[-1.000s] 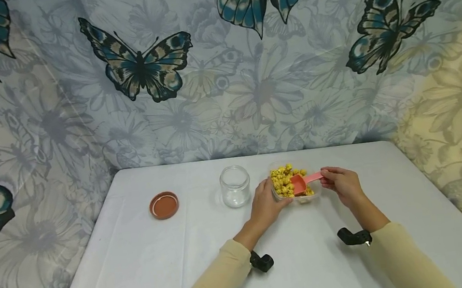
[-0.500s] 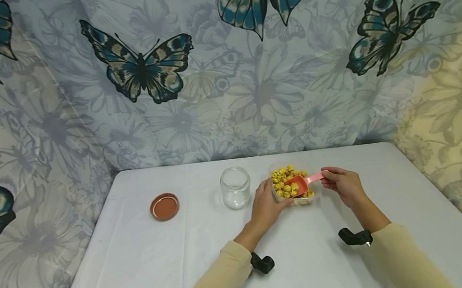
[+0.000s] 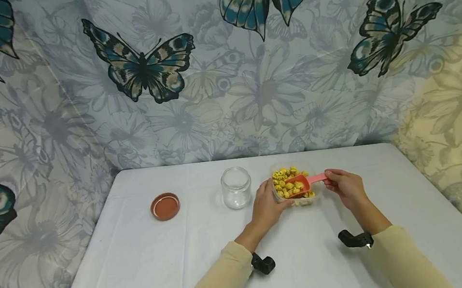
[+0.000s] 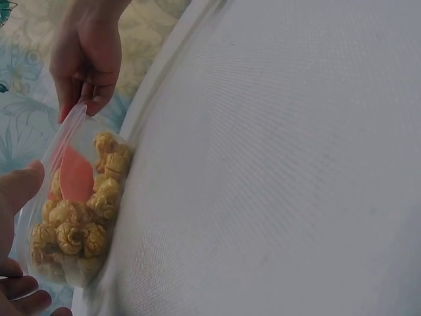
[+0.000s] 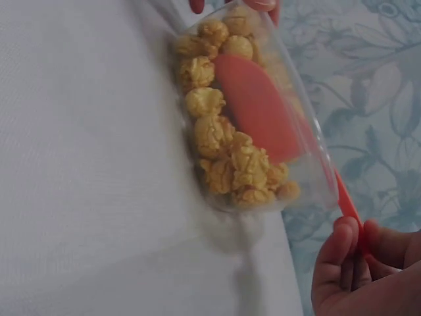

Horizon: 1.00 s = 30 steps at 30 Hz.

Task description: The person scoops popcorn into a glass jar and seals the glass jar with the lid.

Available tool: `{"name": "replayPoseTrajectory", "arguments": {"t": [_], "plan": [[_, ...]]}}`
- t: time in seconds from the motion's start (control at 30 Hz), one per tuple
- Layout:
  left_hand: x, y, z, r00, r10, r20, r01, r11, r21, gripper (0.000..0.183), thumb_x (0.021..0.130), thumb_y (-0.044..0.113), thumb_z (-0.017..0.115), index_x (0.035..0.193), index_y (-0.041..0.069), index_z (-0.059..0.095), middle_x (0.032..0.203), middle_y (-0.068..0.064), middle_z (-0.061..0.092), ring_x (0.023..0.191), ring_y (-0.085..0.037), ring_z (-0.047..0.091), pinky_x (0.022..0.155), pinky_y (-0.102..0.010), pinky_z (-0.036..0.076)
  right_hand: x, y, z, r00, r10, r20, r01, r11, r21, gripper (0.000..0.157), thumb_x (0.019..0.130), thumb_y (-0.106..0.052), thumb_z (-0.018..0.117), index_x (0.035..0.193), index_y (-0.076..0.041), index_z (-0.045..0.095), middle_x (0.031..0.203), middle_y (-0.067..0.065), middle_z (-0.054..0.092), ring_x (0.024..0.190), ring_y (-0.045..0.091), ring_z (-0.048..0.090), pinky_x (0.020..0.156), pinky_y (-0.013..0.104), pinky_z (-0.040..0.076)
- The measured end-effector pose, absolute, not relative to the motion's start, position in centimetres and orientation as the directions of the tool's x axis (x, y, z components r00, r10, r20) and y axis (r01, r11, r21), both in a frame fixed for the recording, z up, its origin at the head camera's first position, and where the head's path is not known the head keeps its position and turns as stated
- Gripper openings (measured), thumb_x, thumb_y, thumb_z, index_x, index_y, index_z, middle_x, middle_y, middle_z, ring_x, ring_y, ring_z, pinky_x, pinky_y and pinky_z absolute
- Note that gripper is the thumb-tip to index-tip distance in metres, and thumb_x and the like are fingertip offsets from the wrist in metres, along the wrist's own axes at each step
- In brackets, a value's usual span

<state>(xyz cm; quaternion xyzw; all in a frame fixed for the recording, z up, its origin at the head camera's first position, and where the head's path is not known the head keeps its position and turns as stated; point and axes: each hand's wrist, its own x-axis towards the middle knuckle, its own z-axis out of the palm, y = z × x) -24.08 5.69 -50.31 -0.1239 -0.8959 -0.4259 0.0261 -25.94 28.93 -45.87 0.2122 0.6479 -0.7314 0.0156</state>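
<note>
A clear plastic container (image 5: 309,171) of yellow-brown popcorn (image 3: 280,176) stands toward the back right of the table. Around its left side my left hand (image 3: 265,205) grips it, thumb (image 4: 23,187) on the near wall and fingers on the far side. My right hand (image 3: 345,186) pinches the handle end of a coral-red scoop (image 3: 304,182), just right of the container. The scoop's bowl (image 5: 256,108) is down among the popcorn, with several pieces lying in it. An open glass jar (image 3: 237,189) stands left of my left hand.
A brown round lid (image 3: 165,206) lies on the white-covered table (image 3: 143,272), left of the jar. Behind the table hangs a floral cloth (image 3: 184,121) with large butterflies. Each wrist wears a black camera (image 3: 264,263).
The scoop has pushed into the popcorn and filled with pieces, then shifted slightly right with my right hand. My left hand stays on the container.
</note>
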Motion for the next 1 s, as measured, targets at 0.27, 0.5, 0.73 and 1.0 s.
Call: {"name": "replayPoseTrajectory", "arguments": {"t": [0.27, 0.5, 0.73, 1.0], "plan": [[-24.2, 5.7, -50.4, -0.97, 0.196, 0.146, 0.238, 0.622, 0.746, 0.087, 0.085, 0.045, 0.073, 0.149, 0.001, 0.036, 0.149, -0.015, 0.042, 0.137, -0.029, 0.044, 0.112, -0.04, 0.04, -25.8, 29.0, -46.1, -0.906, 0.236, -0.351, 0.307, -0.201, -0.93, 0.051, 0.1, -0.016, 0.054, 0.144, 0.004, 0.039, 0.074, -0.01, 0.068, 0.066, 0.002, 0.061, 0.063, 0.015, 0.054], [-24.1, 5.7, -50.4, -0.971, 0.2, 0.135, 0.231, 0.613, 0.755, 0.087, 0.085, 0.045, 0.073, 0.15, 0.002, 0.034, 0.15, -0.014, 0.041, 0.137, -0.029, 0.043, 0.112, -0.041, 0.04, -25.4, 30.0, -45.4, -0.869, 0.178, -0.461, 0.383, -0.348, -0.856, 0.017, 0.098, -0.016, 0.058, 0.113, -0.013, 0.064, 0.076, -0.006, 0.071, 0.068, 0.006, 0.062, 0.067, 0.017, 0.056], [-23.9, 5.7, -50.4, -0.967, 0.199, 0.158, 0.247, 0.59, 0.769, 0.085, 0.085, 0.042, 0.073, 0.149, 0.001, 0.035, 0.149, -0.016, 0.042, 0.136, -0.031, 0.044, 0.112, -0.043, 0.04, -25.2, 31.0, -45.7, -0.86, 0.107, -0.499, 0.402, -0.46, -0.792, 0.025, 0.097, -0.015, 0.058, 0.077, -0.02, 0.072, 0.075, -0.004, 0.072, 0.068, 0.007, 0.063, 0.067, 0.018, 0.056], [-24.0, 6.0, -50.5, -0.969, 0.19, 0.157, 0.239, 0.576, 0.782, 0.086, 0.085, 0.042, 0.074, 0.15, 0.0, 0.034, 0.149, -0.016, 0.042, 0.137, -0.03, 0.043, 0.113, -0.043, 0.039, -25.2, 31.9, -45.6, -0.868, 0.104, -0.485, 0.37, -0.515, -0.773, 0.027, 0.097, -0.012, 0.057, 0.076, -0.016, 0.073, 0.073, -0.001, 0.071, 0.065, 0.008, 0.063, 0.065, 0.019, 0.056]]}}
